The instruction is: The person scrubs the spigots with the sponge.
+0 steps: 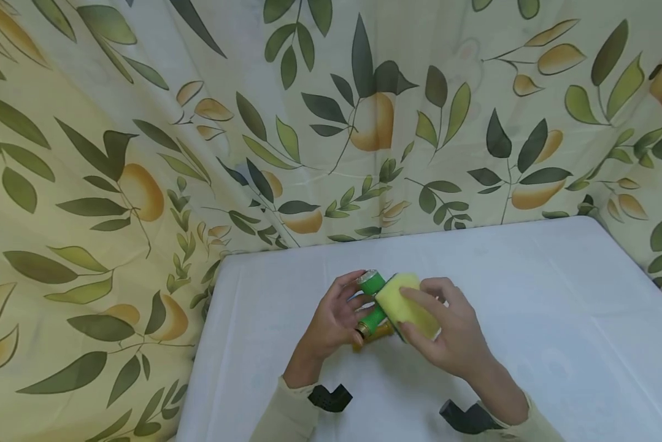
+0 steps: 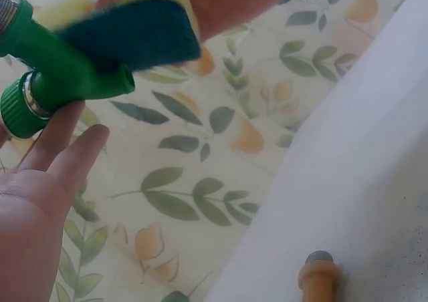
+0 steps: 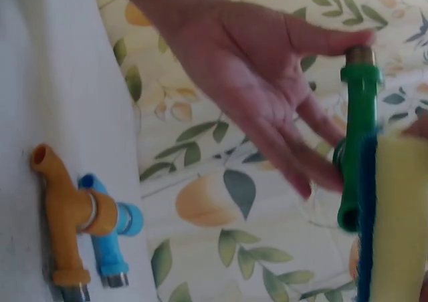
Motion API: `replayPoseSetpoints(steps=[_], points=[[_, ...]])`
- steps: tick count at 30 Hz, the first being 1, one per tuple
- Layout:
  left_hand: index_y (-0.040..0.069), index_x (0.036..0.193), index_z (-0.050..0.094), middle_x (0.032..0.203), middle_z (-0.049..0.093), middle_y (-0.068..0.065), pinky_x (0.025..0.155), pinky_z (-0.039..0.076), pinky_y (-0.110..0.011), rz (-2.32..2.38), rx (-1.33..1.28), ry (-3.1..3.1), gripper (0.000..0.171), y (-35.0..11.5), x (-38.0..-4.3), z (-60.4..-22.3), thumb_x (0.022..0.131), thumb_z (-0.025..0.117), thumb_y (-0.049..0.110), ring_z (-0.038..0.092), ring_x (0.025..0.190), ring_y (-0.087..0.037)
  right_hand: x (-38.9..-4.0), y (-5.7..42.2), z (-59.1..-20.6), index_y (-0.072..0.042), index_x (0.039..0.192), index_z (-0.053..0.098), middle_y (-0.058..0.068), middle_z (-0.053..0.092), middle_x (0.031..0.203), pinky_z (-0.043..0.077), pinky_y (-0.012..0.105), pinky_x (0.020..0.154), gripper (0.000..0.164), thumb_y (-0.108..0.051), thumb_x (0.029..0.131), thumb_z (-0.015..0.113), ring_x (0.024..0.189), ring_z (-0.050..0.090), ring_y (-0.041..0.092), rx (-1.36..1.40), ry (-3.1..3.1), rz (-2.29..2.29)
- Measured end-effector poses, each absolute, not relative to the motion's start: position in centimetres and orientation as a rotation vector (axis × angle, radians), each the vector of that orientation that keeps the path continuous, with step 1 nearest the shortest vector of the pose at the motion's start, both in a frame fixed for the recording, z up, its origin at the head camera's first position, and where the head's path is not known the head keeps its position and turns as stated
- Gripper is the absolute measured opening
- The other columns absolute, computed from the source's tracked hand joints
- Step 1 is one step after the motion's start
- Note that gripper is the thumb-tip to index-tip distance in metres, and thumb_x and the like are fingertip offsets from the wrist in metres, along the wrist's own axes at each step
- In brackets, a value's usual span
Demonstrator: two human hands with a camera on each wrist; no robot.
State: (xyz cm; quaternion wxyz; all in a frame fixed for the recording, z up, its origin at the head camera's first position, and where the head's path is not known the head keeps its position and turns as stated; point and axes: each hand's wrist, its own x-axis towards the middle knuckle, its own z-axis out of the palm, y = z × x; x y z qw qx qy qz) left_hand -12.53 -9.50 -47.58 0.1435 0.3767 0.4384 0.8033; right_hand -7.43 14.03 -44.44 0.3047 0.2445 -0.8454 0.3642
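Observation:
Held up over the table is a green plastic tap (image 1: 372, 320) with a metal threaded end. My left hand (image 1: 327, 319) pinches it, thumb at the threaded end and fingers against the round knob. In my right hand (image 1: 460, 334) is a yellow sponge (image 1: 405, 307), gripped between thumb and fingers. The sponge's dark scouring side (image 2: 140, 38) faces the tap and lies against its body in the left wrist view. Below, an orange tap (image 3: 61, 215) rests on the table beside a blue tap (image 3: 110, 248), which the head view mostly hides behind the hands.
A white-covered table (image 1: 529, 294) spreads under both hands. Behind it and along the left hangs a leaf-and-fruit patterned curtain (image 1: 226, 184). Dark wrist mounts (image 1: 331, 399) sit on both sleeves. Small dark specks (image 2: 408, 248) dot the tabletop in the left wrist view.

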Motion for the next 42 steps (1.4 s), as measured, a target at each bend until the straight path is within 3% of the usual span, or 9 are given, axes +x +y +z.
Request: replayPoseSetpoints(steps=[4,8,11,24,35,42], points=[[0.003,0.157,0.025,0.149,0.048,-0.006,0.112,0.048,-0.035,2.321,1.099,1.258,0.104,-9.5,-12.6,-47.6,0.079,0.086,0.037,0.056,0.131,-0.016,-7.3,14.2,-44.6,-0.017,0.124,0.07,0.004,0.057,0.11,0.052,0.024,0.066,0.056,-0.022,0.07,0.084,0.092,0.055,0.012,0.576,-2.321,0.944],[0.003,0.158,0.023,0.149,0.047,-0.007,0.113,0.047,-0.035,2.308,1.105,1.257,0.102,-9.4,-12.6,-47.6,0.082,0.085,0.034,0.055,0.132,-0.017,-7.4,14.2,-44.5,-0.016,0.124,0.07,0.006,0.057,0.11,0.055,0.03,0.064,0.056,-0.019,0.07,0.085,0.089,0.057,0.015,0.52,-2.349,0.943],[0.003,0.158,0.023,0.149,0.047,-0.007,0.113,0.047,-0.035,2.3,1.116,1.258,0.102,-9.4,-12.6,-47.6,0.083,0.085,0.034,0.055,0.132,-0.017,-7.5,14.2,-44.3,-0.017,0.125,0.069,0.004,0.056,0.111,0.053,0.027,0.064,0.056,-0.019,0.072,0.084,0.089,0.055,0.013,0.442,-2.378,0.958],[-0.007,0.159,0.016,0.151,0.045,-0.004,0.115,0.044,-0.034,2.193,1.142,1.286,0.106,-9.2,-12.3,-47.7,0.086,0.081,0.035,0.052,0.138,-0.017,-7.9,14.3,-43.9,-0.017,0.127,0.069,0.005,0.058,0.114,0.055,0.031,0.069,0.057,-0.02,0.072,0.083,0.095,0.057,0.015,0.625,-2.331,0.969],[-0.006,0.158,0.017,0.151,0.045,-0.004,0.115,0.044,-0.034,2.199,1.134,1.353,0.104,-9.0,-12.3,-47.4,0.088,0.08,0.037,0.052,0.138,-0.016,-7.8,14.2,-43.5,-0.02,0.128,0.068,0.002,0.058,0.115,0.055,0.028,0.069,0.058,-0.019,0.073,0.084,0.097,0.057,0.013,0.61,-2.351,0.982],[-0.003,0.157,0.023,0.149,0.046,-0.005,0.111,0.048,-0.029,2.231,1.036,1.475,0.108,-9.1,-12.3,-47.3,0.08,0.084,0.042,0.054,0.133,-0.015,-7.2,14.0,-43.5,-0.019,0.124,0.071,0.0,0.059,0.114,0.051,0.021,0.078,0.056,-0.017,0.069,0.084,0.096,0.055,0.011,0.929,-2.232,1.116]])
